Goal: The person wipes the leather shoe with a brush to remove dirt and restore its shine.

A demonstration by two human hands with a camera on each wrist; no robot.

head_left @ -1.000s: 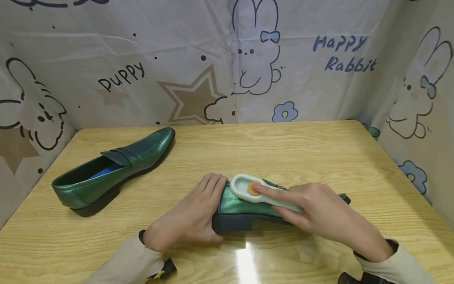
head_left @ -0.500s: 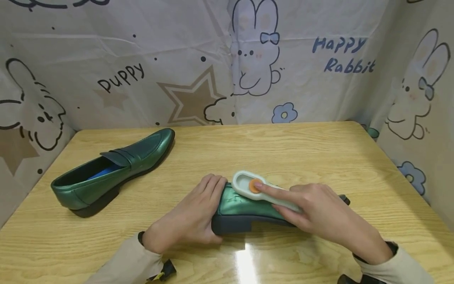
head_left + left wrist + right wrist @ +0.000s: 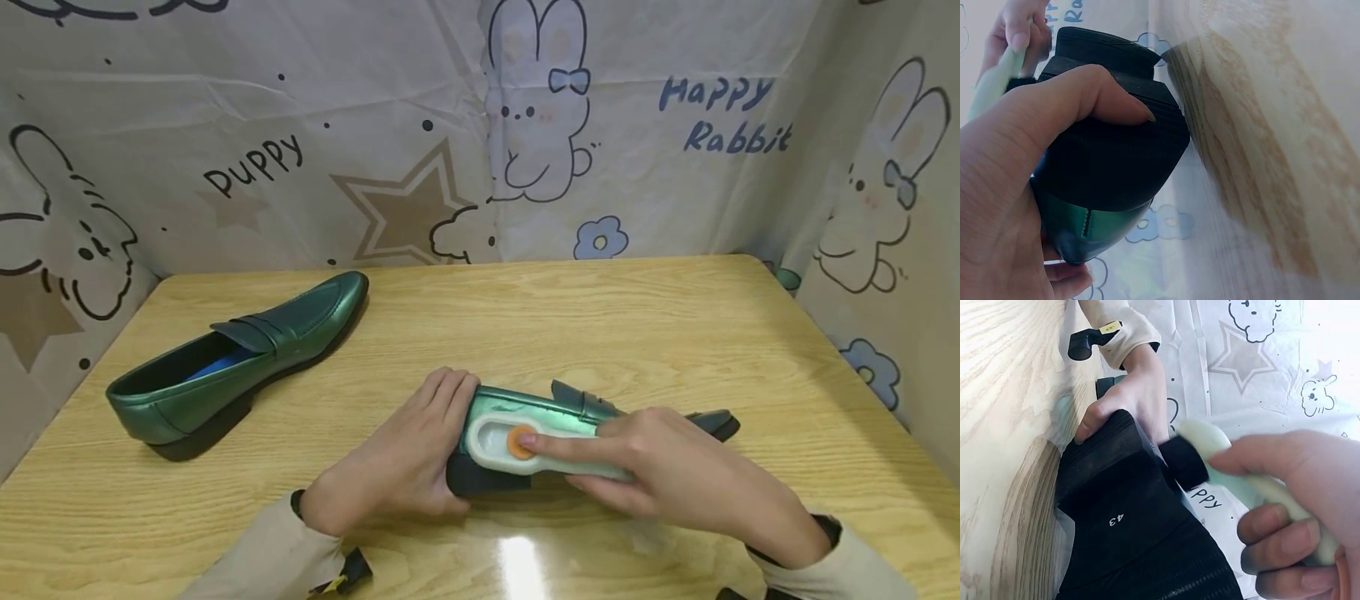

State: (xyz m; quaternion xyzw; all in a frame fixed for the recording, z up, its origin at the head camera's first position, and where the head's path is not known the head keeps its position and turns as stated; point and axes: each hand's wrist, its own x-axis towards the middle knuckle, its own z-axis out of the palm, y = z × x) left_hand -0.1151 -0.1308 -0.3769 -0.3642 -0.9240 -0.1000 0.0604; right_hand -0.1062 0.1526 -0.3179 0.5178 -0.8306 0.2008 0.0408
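Note:
My left hand [image 3: 405, 446] grips the heel end of a green metallic loafer [image 3: 536, 402], thumb on the black heel [image 3: 1116, 159] and fingers round the back. The loafer's toe points right, and its black sole [image 3: 1129, 531] shows in the right wrist view. In my right hand [image 3: 660, 467] is a pale green shoe brush [image 3: 487, 442] with an orange button [image 3: 521, 442], my index finger on that button. The brush's dark bristles [image 3: 1185, 462] are at the loafer's side near the heel. Part of the loafer's front is hidden behind the right hand.
A matching green loafer [image 3: 247, 358] with a blue insole stands on the left of the wooden table [image 3: 637, 333], toe toward the back. A cloth [image 3: 360, 100] printed with rabbits, stars and flowers surrounds the table's back and sides.
The brush has moved down across the loafer's side, from its upper edge toward the sole, and slightly left. The left hand keeps its grip on the heel.

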